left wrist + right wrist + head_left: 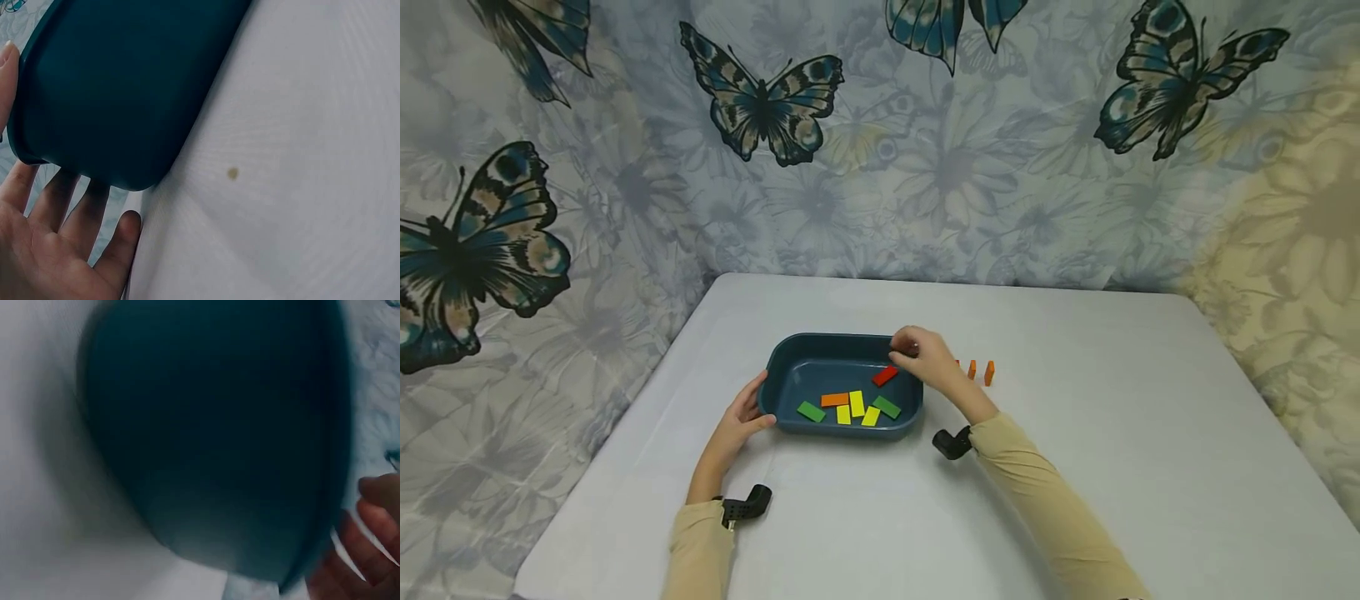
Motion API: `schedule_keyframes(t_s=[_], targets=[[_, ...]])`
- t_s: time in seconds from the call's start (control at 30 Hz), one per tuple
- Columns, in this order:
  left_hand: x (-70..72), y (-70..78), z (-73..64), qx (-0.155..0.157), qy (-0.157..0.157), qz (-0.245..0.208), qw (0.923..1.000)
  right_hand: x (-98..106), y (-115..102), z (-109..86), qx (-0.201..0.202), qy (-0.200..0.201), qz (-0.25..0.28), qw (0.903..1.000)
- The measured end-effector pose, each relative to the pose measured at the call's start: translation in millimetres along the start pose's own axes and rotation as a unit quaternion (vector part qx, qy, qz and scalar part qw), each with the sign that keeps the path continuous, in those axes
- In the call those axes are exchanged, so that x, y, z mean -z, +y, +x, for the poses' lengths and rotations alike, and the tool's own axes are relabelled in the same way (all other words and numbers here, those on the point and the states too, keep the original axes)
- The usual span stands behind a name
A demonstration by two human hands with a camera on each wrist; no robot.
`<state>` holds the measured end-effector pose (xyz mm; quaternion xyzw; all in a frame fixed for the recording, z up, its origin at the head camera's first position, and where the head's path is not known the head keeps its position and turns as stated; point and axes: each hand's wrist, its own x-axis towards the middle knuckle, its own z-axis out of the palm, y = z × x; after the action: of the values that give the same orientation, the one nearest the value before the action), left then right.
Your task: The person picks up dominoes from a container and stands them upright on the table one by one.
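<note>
A dark teal tray (842,432) sits on the table with flat red (885,376), orange (834,400), yellow (857,403) and green (887,407) blocks lying inside. My left hand (747,414) is spread against the tray's left end, thumb by the front corner; in the left wrist view its fingers reach straight to the tray's wall. Over the back right corner of the tray, my right hand (927,357) has bent fingers, close above the red block. Blur in the right wrist view hides its fingertips, and I cannot tell whether they hold a block.
To the right of the tray, two narrow orange blocks (989,372) stand on the white table (1075,467). A red block (957,362) shows partly behind my right wrist. Fabric with butterflies (763,104) hangs at the back and left.
</note>
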<state>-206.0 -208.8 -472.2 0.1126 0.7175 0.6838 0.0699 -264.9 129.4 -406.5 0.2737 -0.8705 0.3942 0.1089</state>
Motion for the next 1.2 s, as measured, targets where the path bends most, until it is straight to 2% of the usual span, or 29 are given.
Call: schedule_keyframes(t_s=[0.07, 0.1, 0.2, 0.3, 0.37, 0.4, 0.43, 0.47, 0.53, 0.67, 0.73, 0.83, 0.9, 0.97, 1.0, 1.07, 1.13, 1.2], targets=[[2.1, 0.8, -3.2, -0.002, 0.004, 0.005, 1.0000, -17, -5, 5.1, 0.023, -0.061, -0.087, 0.9940], [3.0, 1.3, -4.5, -0.003, 0.005, 0.005, 1.0000, -24, -7, 6.6, 0.032, -0.093, -0.141, 0.9850], [4.3, 1.8, -4.1, -0.003, 0.007, 0.008, 0.9999, -40, -11, 8.9, 0.040, -0.177, -0.290, 0.9398], [2.4, 2.6, 1.8, -0.006, -0.003, 0.001, 1.0000, -45, -11, 8.5, 0.008, -0.237, -0.389, 0.8899], [-1.5, 5.7, 6.0, -0.008, -0.012, -0.003, 0.9999, -43, -10, 7.8, -0.017, -0.260, -0.424, 0.8676], [-4.0, 8.3, 7.5, -0.009, -0.017, -0.004, 0.9998, -42, -10, 7.3, -0.024, -0.267, -0.433, 0.8605], [-6.4, 11.2, 8.3, -0.010, -0.021, -0.004, 0.9997, -40, -9, 6.7, -0.026, -0.270, -0.436, 0.8582], [-8.6, 14.2, 8.5, -0.009, -0.022, -0.003, 0.9997, -39, -9, 6.0, -0.026, -0.269, -0.435, 0.8589], [-11.7, 19.1, 6.7, -0.008, -0.021, -0.005, 0.9997, -37, -9, 4.3, -0.016, -0.259, -0.425, 0.8674], [-10.3, 20.9, 0.4, -0.004, -0.015, -0.006, 0.9999, -39, -12, 2.4, 0.012, -0.223, -0.391, 0.8931], [-8.0, 19.8, -2.4, -0.003, -0.012, -0.005, 0.9999, -41, -12, 2.8, 0.022, -0.194, -0.361, 0.9119], [-4.9, 17.6, -3.2, -0.001, -0.011, 0.001, 0.9999, -40, -9, 2.8, 0.016, -0.140, -0.273, 0.9517], [-2.3, 13.5, -1.3, -0.002, -0.011, -0.002, 0.9999, -35, -8, 2.2, 0.010, -0.097, -0.183, 0.9782], [-0.2, 9.9, 1.8, -0.005, -0.012, -0.001, 0.9999, -24, -9, 1.2, 0.005, -0.047, -0.089, 0.9949], [0.7, 8.0, 3.2, -0.005, -0.011, -0.003, 0.9999, -17, -10, 0.8, 0.006, -0.022, -0.048, 0.9986], [2.3, 4.2, 4.9, -0.008, -0.011, -0.005, 0.9999, -2, -13, -0.6, 0.012, 0.018, 0.021, 0.9995], [3.0, 1.2, 3.6, -0.010, -0.013, -0.002, 0.9999, 13, -18, -3.9, 0.018, 0.043, 0.060, 0.9971], [3.5, -1.1, 0.1, -0.008, -0.012, 0.001, 0.9999, 26, -23, -8.4, 0.021, 0.047, 0.081, 0.9954]])
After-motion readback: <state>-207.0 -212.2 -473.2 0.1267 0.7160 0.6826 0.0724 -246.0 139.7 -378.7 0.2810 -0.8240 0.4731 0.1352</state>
